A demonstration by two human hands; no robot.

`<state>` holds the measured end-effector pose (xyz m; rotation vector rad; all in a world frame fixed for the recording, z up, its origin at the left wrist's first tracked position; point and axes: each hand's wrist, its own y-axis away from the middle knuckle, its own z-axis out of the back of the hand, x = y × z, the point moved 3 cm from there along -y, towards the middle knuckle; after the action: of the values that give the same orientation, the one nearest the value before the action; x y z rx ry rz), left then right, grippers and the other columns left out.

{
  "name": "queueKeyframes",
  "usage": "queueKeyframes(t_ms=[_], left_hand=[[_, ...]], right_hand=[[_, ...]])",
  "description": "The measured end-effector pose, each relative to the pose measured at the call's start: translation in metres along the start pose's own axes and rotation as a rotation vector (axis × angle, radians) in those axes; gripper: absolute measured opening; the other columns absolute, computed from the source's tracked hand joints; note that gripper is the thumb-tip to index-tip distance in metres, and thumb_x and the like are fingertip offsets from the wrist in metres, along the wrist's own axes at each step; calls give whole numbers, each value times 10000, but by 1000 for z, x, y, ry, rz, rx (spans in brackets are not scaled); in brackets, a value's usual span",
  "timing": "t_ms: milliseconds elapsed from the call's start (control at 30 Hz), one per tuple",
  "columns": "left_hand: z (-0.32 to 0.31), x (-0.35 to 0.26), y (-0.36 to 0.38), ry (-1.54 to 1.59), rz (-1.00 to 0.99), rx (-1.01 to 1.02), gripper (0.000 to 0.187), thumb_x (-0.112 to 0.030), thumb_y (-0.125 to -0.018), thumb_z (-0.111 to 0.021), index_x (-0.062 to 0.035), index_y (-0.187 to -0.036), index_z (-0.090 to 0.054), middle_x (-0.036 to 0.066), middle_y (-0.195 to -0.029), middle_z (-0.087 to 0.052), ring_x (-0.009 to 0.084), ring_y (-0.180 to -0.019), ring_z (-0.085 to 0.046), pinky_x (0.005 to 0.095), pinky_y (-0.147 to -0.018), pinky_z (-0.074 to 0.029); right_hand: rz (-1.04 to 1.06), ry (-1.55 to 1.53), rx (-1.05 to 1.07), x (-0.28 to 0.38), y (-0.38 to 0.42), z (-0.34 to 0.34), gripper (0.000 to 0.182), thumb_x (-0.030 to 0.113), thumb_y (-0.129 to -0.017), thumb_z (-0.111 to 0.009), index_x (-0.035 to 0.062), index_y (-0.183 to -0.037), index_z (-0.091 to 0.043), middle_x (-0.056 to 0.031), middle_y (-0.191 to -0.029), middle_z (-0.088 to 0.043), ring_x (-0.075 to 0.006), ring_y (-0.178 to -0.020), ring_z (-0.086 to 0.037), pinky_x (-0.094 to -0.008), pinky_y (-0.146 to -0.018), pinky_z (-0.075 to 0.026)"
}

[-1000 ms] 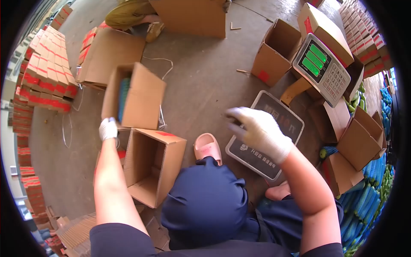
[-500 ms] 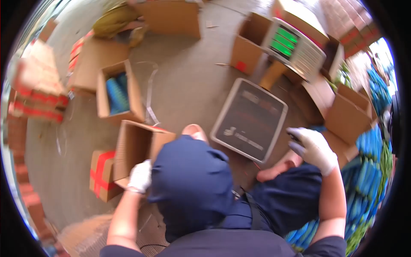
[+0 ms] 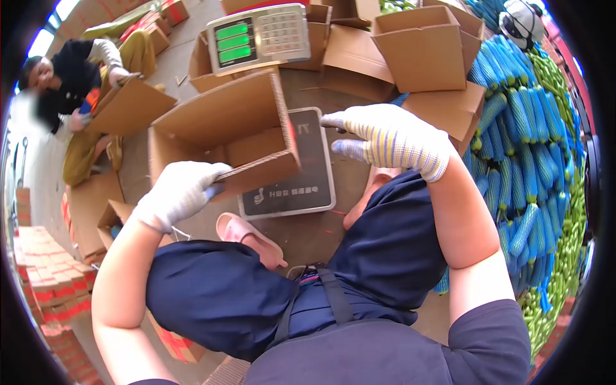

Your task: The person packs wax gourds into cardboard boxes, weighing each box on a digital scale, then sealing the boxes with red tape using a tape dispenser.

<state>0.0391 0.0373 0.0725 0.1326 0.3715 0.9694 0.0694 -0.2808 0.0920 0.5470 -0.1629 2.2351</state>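
Note:
My left hand (image 3: pixel 183 192), in a white knit glove, grips the near rim of an empty open cardboard box (image 3: pixel 221 109). The box is over the black platform (image 3: pixel 314 167) of a floor scale and covers much of it. To the right of the box, my right hand (image 3: pixel 391 138) is raised in a striped glove, its fingers stretched out and apart, with nothing seen in them. Behind the box rises the scale's display (image 3: pixel 256 38), lit green beside its keypad.
Blue net-wrapped bundles of green vegetables (image 3: pixel 513 154) are heaped at the right. Open cardboard boxes (image 3: pixel 420 51) stand behind the scale. A person (image 3: pixel 80 83) at the upper left handles a flat cardboard piece (image 3: pixel 131 106). Taped cartons (image 3: pixel 51 269) are stacked at the left.
My left hand has brought the open box from the floor at my left up over the scale. My right hand has moved toward it, and the view has turned right.

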Motion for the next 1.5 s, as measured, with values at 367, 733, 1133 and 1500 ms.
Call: queueKeyframes(t_ms=[367, 733, 1133, 1500], left_hand=[[-58, -40, -88, 0, -125, 173, 321, -137, -876, -686, -164, -1192, -634, 139, -969, -710, 353, -877, -684, 409, -769, -554], [-29, -67, -102, -191, -214, 203, 493, -294, -854, -725, -115, -1293, -590, 138, -1077, -702, 350, -969, -669, 421, -833, -543], [-32, -48, -100, -60, -446, -77, 484, -212, -917, -657, -52, -1365, -566, 187, -1261, -644, 373, -1121, -616, 439, -983, -479], [-14, -49, -105, -66, -379, -172, 416, -104, -990, -549, -10, -1395, -530, 172, -1359, -601, 320, -1201, -599, 387, -1035, -452]], right_hand=[[79, 21, -65, -23, 41, -3, 410, 335, -925, -649, 54, -1223, -637, -152, -958, -696, -346, -898, -677, -422, -783, -545], [-223, -225, -337, -53, 110, 59, 479, 305, -949, -626, 37, -1343, -573, -173, -1177, -682, -303, -1054, -672, -383, -896, -520], [-1677, -202, 52, -58, 435, -258, 849, 525, -882, -605, 50, -1527, -326, -257, -1535, -362, -419, -1372, -426, -473, -1135, -371], [-1588, 384, -420, -83, 462, -246, 734, 353, -776, -776, 59, -1381, -482, -140, -1261, -562, -308, -1175, -551, -445, -990, -464]])
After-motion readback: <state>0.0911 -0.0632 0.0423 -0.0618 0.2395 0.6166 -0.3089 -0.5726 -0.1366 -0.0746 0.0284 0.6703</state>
